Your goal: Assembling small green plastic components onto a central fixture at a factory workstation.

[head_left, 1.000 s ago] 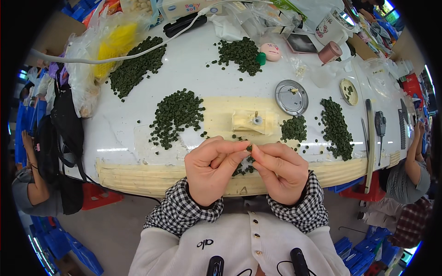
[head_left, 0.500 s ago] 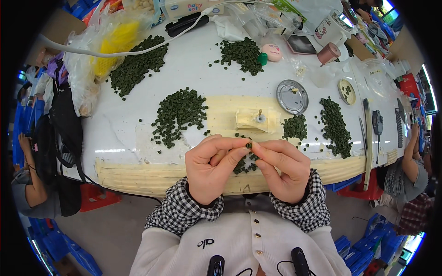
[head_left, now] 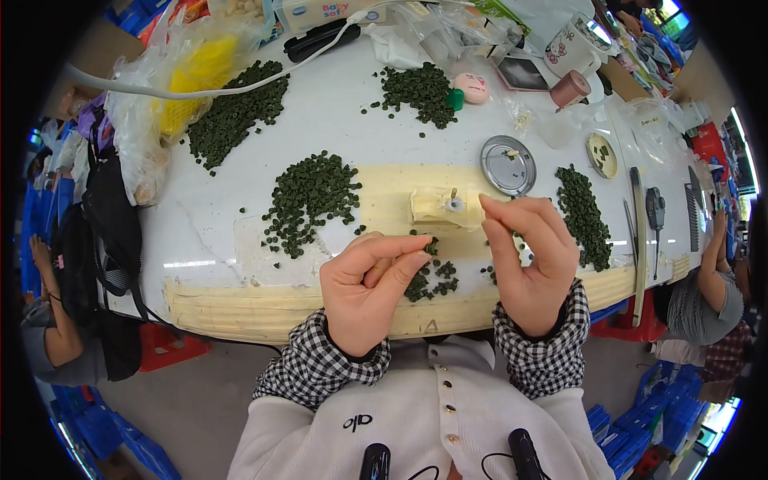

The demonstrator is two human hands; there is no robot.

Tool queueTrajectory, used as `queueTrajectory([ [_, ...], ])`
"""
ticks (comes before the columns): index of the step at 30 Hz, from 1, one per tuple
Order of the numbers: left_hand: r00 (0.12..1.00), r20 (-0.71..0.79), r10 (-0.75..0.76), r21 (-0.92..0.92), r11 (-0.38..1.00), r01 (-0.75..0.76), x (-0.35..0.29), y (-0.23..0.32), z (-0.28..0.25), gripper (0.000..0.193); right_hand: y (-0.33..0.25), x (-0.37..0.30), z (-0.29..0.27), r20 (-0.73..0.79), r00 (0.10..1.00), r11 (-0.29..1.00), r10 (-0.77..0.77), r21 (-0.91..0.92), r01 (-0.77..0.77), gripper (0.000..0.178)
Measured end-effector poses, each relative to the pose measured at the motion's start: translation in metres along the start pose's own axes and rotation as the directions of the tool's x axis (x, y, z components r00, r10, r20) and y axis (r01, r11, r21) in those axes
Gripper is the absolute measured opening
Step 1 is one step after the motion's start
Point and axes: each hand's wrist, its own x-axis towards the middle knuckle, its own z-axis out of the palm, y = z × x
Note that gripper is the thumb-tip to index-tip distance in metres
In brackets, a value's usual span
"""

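My left hand [head_left: 364, 288] is closed in a pinch, thumb and forefinger on a small dark green piece [head_left: 432, 246] that pokes out past the fingertips. My right hand [head_left: 534, 264] is apart from it, thumb and forefinger spread, with nothing visible between them. Its fingertips are just right of a tape-covered block [head_left: 432, 208] with a short peg and a round metal hole. Below the left fingertips lies a loose cluster of the green pieces [head_left: 442, 280]. A larger heap [head_left: 314, 200] of them is left of the block. The right hand partly hides another small group.
More green heaps lie at the far left [head_left: 236, 116], far middle [head_left: 420, 94] and right [head_left: 582, 216]. A round metal lid [head_left: 508, 166] sits behind my right hand. A screwdriver [head_left: 656, 228] and a long flat strip [head_left: 638, 240] lie at right. A white cable [head_left: 200, 94] crosses the far left.
My right hand has let go of the green piece and moved right, up beside the taped block, its fingers parting. My left hand stays almost in place with its pinch.
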Motion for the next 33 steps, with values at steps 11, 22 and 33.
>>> queueTrajectory([
  [11, 0.998, -0.022, 0.056, 0.052, 0.997, -0.055, 0.0, -0.002, 0.003, 0.021, 0.023, 0.024, 0.015, 0.109, 0.991, 0.977, -0.083, -0.188, 0.103, 0.015],
  [22, 0.996, -0.012, 0.089, 0.108, 0.99, -0.087, -0.001, -0.003, 0.003, 0.02, -0.001, 0.018, -0.005, 0.043, 0.991, 0.941, -0.127, 0.32, 0.107, 0.014],
  [33, 0.994, -0.001, 0.105, 0.11, 0.988, -0.104, -0.001, -0.005, 0.002, 0.019, -0.003, 0.014, 0.002, 0.244, 0.969, 0.901, -0.039, 0.428, -0.071, 0.017],
])
